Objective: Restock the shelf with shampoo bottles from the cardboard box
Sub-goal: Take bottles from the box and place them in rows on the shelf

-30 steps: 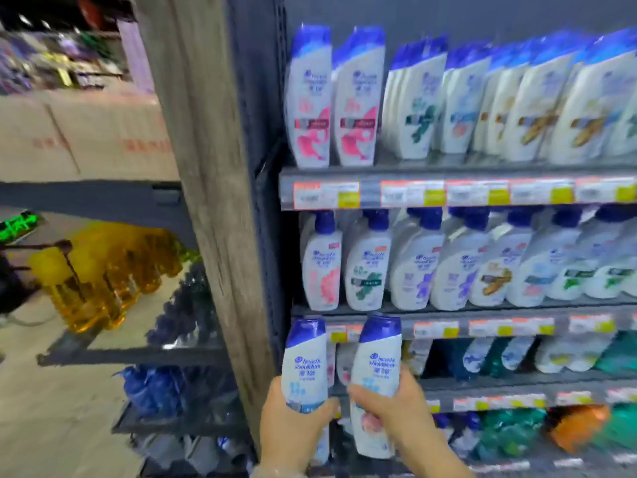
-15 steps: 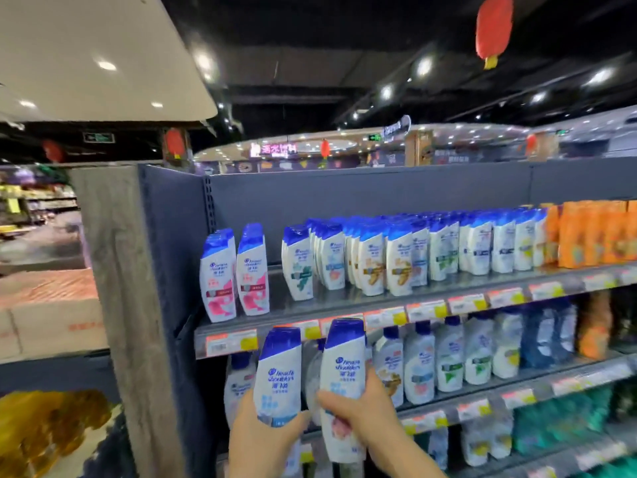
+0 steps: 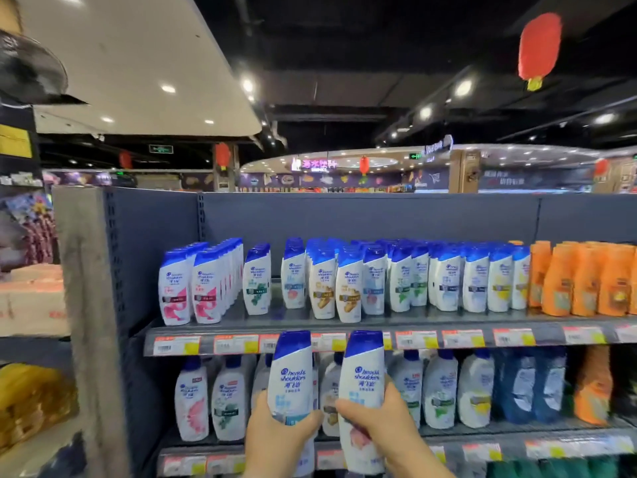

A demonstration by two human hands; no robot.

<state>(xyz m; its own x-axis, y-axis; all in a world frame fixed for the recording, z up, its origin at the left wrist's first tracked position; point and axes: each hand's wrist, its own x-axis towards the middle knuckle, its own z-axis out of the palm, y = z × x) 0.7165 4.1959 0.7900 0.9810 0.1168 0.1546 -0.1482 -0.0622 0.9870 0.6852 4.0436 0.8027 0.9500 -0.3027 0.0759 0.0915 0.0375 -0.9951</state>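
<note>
I hold two white shampoo bottles with blue caps upright in front of the shelves. My left hand (image 3: 275, 439) grips the left bottle (image 3: 291, 374) round its lower half. My right hand (image 3: 382, 426) grips the right bottle (image 3: 362, 377), which has a pink mark low on its label. Both caps reach the price strip of the top shelf (image 3: 344, 324). That shelf carries rows of the same kind of bottle, with a bare gap (image 3: 275, 305) between the green-label row and the row to its right. The cardboard box is not in view.
Orange bottles (image 3: 582, 281) fill the top shelf's right end. The lower shelf (image 3: 517, 431) holds bigger pump bottles. A grey end panel (image 3: 82, 322) closes the unit on the left, with yellow bottles (image 3: 31, 401) and cartons (image 3: 31, 305) beyond. Red lanterns hang overhead.
My view has tilted up from the lower shelves to the top shelf and the ceiling. Both hands have risen with the bottles, which now reach the top shelf's price strip.
</note>
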